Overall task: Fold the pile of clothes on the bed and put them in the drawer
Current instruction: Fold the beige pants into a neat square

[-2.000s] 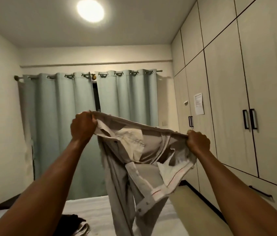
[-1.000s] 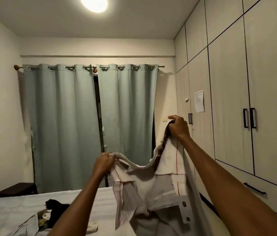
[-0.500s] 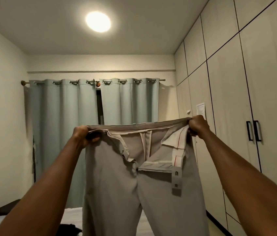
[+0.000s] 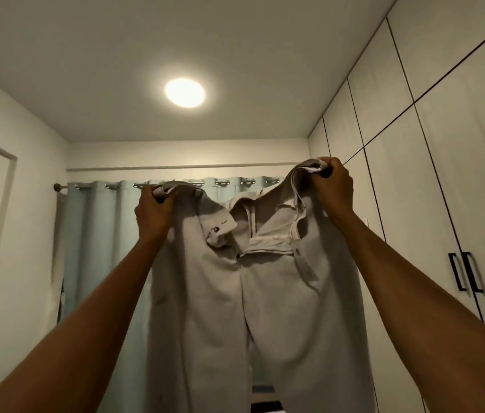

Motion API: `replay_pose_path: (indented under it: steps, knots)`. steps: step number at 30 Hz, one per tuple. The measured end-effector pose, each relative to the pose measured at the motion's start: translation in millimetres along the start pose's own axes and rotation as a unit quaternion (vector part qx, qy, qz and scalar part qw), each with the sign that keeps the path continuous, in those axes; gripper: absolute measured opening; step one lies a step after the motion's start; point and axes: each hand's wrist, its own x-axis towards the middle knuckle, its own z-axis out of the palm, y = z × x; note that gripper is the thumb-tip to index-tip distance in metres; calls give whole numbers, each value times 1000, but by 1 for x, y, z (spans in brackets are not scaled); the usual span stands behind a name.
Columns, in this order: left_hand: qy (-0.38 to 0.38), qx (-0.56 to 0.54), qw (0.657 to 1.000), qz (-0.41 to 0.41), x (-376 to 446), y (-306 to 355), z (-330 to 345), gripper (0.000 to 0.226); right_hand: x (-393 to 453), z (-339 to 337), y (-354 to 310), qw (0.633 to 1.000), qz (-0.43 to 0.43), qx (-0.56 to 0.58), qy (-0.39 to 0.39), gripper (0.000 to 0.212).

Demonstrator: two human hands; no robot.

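Both grips [image 4: 153, 214] [image 4: 335, 186] on trousers [image 4: 253, 308]

Wardrobe [image 4: 443, 174] close on R; L open.

Ceiling light [image 4: 185, 93] lit; curtains [image 4: 98, 234] (teal); wardrobe [image 4: 443, 174].

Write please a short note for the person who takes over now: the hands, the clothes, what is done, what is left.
Left hand grips one end of the trousers' waistband; right hand grips the other.
Trousers hang raised in front of the curtain, fly open, legs down, unfolded.
Bed, pile and drawer are not in view.
Done: trousers picked up and spread.
Left: fold them, put them in the drawer, then the other clothes.
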Motion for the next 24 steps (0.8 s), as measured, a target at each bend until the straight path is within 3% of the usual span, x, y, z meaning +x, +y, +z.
replay_pose_path:
  steps: [3, 5, 7, 9, 11, 13, 16, 18, 20, 22, 24]
  knots:
    - [-8, 194, 980, 40, 17, 16, -17, 44, 5, 0, -16, 993, -46, -105, -21, 24]
    - [-30, 201, 976, 77, 28, 19, -31, 49, 6, -4, -25, 989, -59, -127, -37, 28]
    - [-78, 92, 990, 70, 31, 19, -42, 34, 5, -8, -33, 995, -59, -28, -76, 25]
    - [-162, -64, 985, -7, 26, 16, -51, 25, -2, -13, -38, 980, -11, 142, -140, 24]
    - [-255, -172, 949, -73, 12, 12, -59, 34, -14, -20, -34, 936, 68, 270, -217, 26]
    - [-302, -243, 912, -133, -6, 6, -61, 29, -27, -23, -24, 881, 141, 350, -285, 19]
    - [-319, -289, 869, -244, -35, -16, -52, 37, -61, -16, 8, 835, 265, 365, -316, 19]
    - [-329, -277, 858, -282, -52, -48, -44, 34, -90, -5, 55, 834, 306, 328, -322, 27]
    - [-324, -189, 874, -310, -69, -99, -35, 32, -120, 14, 113, 852, 344, 220, -329, 40]
    - [-273, -30, 904, -328, -94, -162, -33, 39, -159, 30, 171, 874, 413, 72, -247, 40]
    - [-186, 84, 908, -367, -126, -223, -32, 34, -203, 34, 215, 868, 472, -29, -152, 37]
